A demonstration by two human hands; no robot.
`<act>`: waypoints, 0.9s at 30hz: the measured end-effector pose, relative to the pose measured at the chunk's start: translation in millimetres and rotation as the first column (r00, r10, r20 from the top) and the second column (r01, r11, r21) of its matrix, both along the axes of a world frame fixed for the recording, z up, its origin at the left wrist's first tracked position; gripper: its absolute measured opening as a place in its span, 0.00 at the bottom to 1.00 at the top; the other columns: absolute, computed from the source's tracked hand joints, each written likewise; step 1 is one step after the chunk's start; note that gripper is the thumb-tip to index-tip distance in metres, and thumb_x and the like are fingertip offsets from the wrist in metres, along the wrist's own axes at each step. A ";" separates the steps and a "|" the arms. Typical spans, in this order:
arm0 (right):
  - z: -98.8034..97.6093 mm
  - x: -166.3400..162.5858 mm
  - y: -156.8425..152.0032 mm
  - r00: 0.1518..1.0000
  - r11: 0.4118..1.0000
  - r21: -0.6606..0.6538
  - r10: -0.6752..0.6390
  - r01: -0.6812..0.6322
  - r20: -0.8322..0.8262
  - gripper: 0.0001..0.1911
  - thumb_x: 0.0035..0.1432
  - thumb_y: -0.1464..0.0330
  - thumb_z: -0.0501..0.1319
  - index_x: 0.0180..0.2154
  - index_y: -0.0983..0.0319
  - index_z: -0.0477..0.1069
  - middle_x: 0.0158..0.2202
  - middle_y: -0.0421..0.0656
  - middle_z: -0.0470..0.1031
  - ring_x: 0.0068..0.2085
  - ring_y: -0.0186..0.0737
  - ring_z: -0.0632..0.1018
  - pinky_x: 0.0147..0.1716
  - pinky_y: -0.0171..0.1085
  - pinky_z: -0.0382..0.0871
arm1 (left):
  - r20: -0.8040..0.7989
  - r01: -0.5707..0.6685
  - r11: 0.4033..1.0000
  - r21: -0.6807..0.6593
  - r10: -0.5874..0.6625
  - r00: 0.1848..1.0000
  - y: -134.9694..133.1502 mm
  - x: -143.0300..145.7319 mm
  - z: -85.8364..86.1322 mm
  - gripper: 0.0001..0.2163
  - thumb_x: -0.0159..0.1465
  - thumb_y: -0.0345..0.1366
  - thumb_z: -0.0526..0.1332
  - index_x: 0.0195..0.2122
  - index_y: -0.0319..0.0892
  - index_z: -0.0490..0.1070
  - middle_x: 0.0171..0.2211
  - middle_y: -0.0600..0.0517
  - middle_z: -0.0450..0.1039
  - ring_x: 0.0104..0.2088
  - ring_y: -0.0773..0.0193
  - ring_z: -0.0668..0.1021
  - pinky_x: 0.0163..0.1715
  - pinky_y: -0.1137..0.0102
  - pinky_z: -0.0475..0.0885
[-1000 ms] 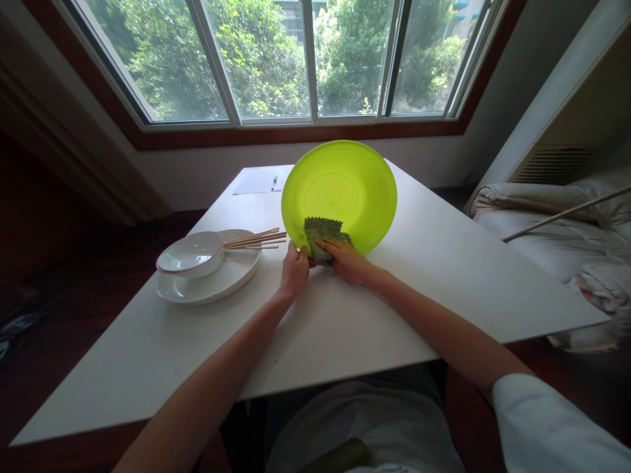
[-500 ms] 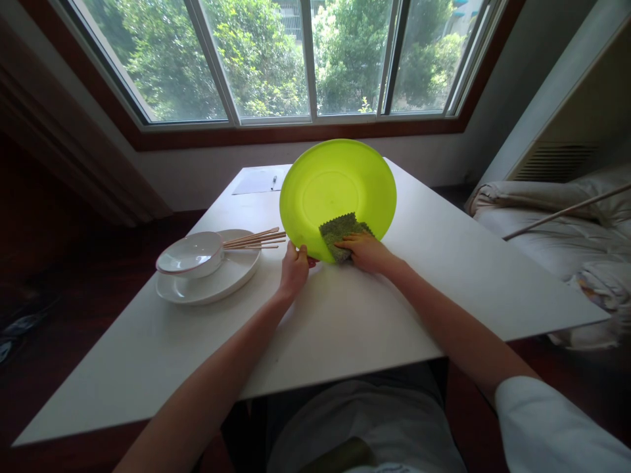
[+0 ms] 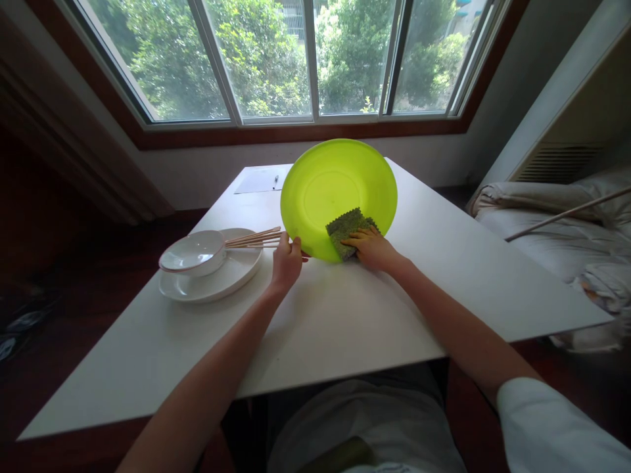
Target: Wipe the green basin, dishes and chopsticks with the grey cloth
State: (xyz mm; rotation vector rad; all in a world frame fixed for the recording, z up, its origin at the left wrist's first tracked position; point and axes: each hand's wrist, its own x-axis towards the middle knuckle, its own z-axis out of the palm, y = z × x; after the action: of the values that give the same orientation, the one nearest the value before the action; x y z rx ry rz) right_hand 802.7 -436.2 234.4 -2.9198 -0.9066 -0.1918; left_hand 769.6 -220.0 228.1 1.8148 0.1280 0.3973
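A large lime-green plastic plate stands tilted on its lower edge on the white table, its inner face toward me. My left hand grips the plate's lower left rim with closed fingers. My right hand presses a dark green, zigzag-edged cloth against the lower right of the plate's inside, fingers curled over the cloth.
To the left a white bowl sits on a white plate with several wooden chopsticks across its rim. A sheet of paper with a pen lies at the far edge. Bedding lies to the right, windows behind.
My right hand has slid the cloth rightward along the plate's lower inside. My left hand has shifted slightly left and up on the rim.
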 end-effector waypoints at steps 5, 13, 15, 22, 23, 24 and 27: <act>-1.1 -3.2 6.0 0.999 0.999 0.021 0.049 -0.049 -0.001 0.26 0.57 0.74 0.50 0.56 0.56 0.67 0.57 0.45 0.68 0.59 0.49 0.65 0.59 0.56 0.47 | 0.110 -0.169 0.933 0.317 0.141 0.984 15.8 -4.8 20.4 0.11 0.62 0.37 0.51 0.44 0.41 0.64 0.19 0.56 0.68 0.19 0.65 0.74 0.20 0.73 0.66; -1.3 -9.2 12.5 0.997 0.998 0.009 0.066 -0.066 0.032 0.25 0.58 0.74 0.50 0.56 0.59 0.67 0.57 0.46 0.68 0.59 0.51 0.64 0.60 0.55 0.44 | 0.302 -0.359 0.783 0.508 0.228 0.926 32.1 -7.3 35.1 0.13 0.63 0.36 0.51 0.47 0.38 0.66 0.19 0.54 0.69 0.21 0.64 0.72 0.22 0.74 0.60; -2.3 -11.0 14.9 0.997 0.998 0.006 0.063 -0.063 0.038 0.25 0.58 0.74 0.49 0.56 0.59 0.67 0.57 0.46 0.68 0.59 0.51 0.64 0.60 0.55 0.44 | 0.321 -0.369 0.776 0.512 0.226 0.920 32.5 -7.0 33.6 0.13 0.63 0.35 0.50 0.47 0.38 0.66 0.21 0.53 0.70 0.21 0.64 0.71 0.22 0.74 0.59; -4.7 -12.1 17.2 0.998 0.998 0.011 0.065 -0.065 0.017 0.25 0.59 0.75 0.49 0.57 0.59 0.65 0.57 0.46 0.67 0.59 0.51 0.64 0.59 0.54 0.46 | 0.289 -0.347 0.808 0.476 0.229 0.930 22.1 -5.9 19.9 0.16 0.60 0.33 0.52 0.50 0.39 0.61 0.29 0.50 0.73 0.26 0.63 0.74 0.26 0.72 0.64; -4.9 -11.8 17.1 0.998 0.998 0.018 0.060 -0.061 0.013 0.25 0.59 0.75 0.49 0.57 0.59 0.65 0.57 0.46 0.67 0.59 0.51 0.64 0.59 0.53 0.46 | 0.266 -0.320 0.823 0.470 0.214 0.940 19.4 -6.4 17.1 0.18 0.59 0.33 0.53 0.51 0.40 0.60 0.30 0.50 0.73 0.26 0.63 0.74 0.26 0.71 0.65; -5.1 -11.5 17.1 0.998 0.998 0.026 0.058 -0.058 0.007 0.25 0.59 0.75 0.49 0.57 0.58 0.65 0.57 0.46 0.68 0.59 0.51 0.64 0.59 0.52 0.47 | 0.236 -0.285 0.838 0.465 0.193 0.953 16.4 -7.1 14.1 0.19 0.58 0.33 0.54 0.52 0.40 0.59 0.32 0.50 0.73 0.25 0.63 0.74 0.26 0.71 0.65; -5.1 -10.3 16.9 0.998 0.997 0.047 0.062 -0.061 -0.016 0.25 0.59 0.74 0.49 0.58 0.58 0.64 0.57 0.46 0.68 0.58 0.49 0.65 0.58 0.49 0.50 | 0.118 -0.142 0.897 0.418 0.102 0.988 7.3 -9.2 5.1 0.23 0.57 0.34 0.56 0.54 0.39 0.55 0.31 0.50 0.74 0.24 0.63 0.75 0.24 0.71 0.66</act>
State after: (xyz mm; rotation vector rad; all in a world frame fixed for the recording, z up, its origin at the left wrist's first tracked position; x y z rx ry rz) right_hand 792.4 -419.3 229.3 -2.8421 -0.9748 -0.1811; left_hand 760.5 -212.7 233.2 2.2225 0.0950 0.6378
